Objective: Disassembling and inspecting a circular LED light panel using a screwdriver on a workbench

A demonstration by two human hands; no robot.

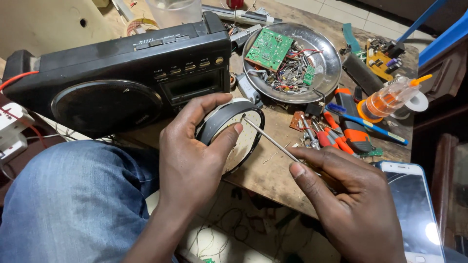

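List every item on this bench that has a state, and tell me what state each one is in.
Left hand: grip closed around the round black-rimmed lamp, held tilted.
Right hand: grip closed on a thin metal screwdriver, tip at the lamp's white face.
Black radio: lying on the bench, closed.
Metal bowl: filled with a circuit board and parts.
Phone: screen dark.
Dropper bottle: lying on its side, capped.

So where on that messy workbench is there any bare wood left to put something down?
Bare wood shows on the table between the round lamp and the orange-handled tools, under the screwdriver shaft. Around the metal dish, tools and the phone, it is crowded.
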